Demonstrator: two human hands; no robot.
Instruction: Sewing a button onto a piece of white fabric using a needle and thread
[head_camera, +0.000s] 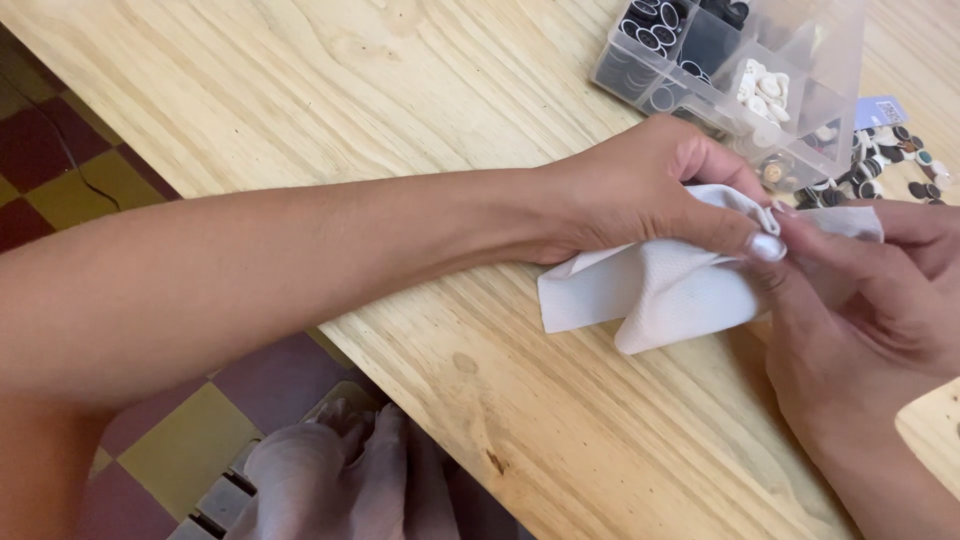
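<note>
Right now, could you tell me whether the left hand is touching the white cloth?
Touching. The head view shows the left hand pinching a fold of the white cloth between thumb and fingers, with no gap between them.

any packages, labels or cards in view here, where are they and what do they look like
Clear plastic compartment box: top right on the wooden table, a rectangular organiser with black and white buttons sorted in its cells.
Small blue card: right of the box at the frame's edge, rectangular, blue with a pale printed patch, loose buttons scattered beside it.
No signs or screens show.
</note>
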